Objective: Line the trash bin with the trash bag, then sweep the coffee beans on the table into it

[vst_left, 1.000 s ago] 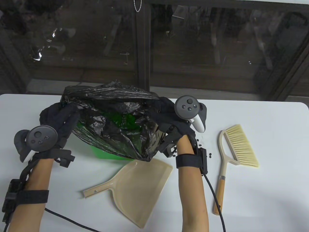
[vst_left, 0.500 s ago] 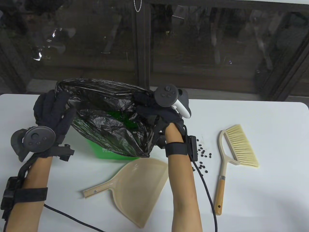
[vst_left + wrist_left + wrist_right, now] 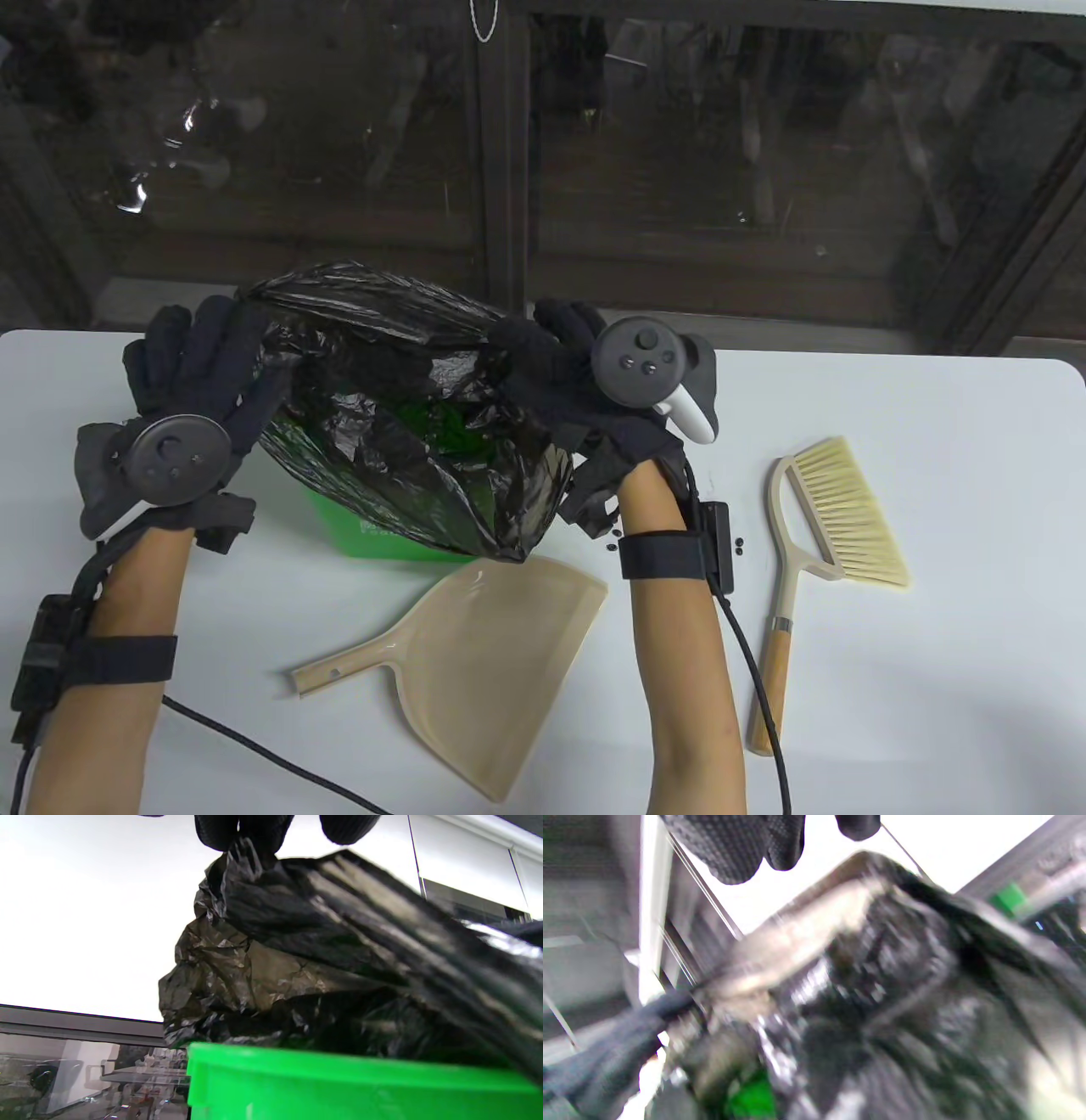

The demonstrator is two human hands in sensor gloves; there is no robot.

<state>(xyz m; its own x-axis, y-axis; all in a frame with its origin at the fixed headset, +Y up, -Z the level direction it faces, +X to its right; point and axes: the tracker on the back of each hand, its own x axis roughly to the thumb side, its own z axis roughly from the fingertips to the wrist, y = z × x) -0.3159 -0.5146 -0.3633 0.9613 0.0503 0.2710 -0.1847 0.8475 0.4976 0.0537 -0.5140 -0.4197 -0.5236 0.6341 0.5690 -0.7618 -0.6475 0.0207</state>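
2 gloved hands, left hand (image 3: 199,386) and right hand (image 3: 564,378), pinch the crinkled black plastic trash bag (image 3: 407,416) between curled fingers (image 3: 244,830) over the green plastic bin (image 3: 339,1086); only the table view shows dark coffee beans (image 3: 738,545) on the white surface (image 3: 950,509).

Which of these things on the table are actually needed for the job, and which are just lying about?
Needed:
trash bag, held by left hand and right hand
green bin
coffee beans
dustpan
brush

Lying about:
only the gloves' black cables
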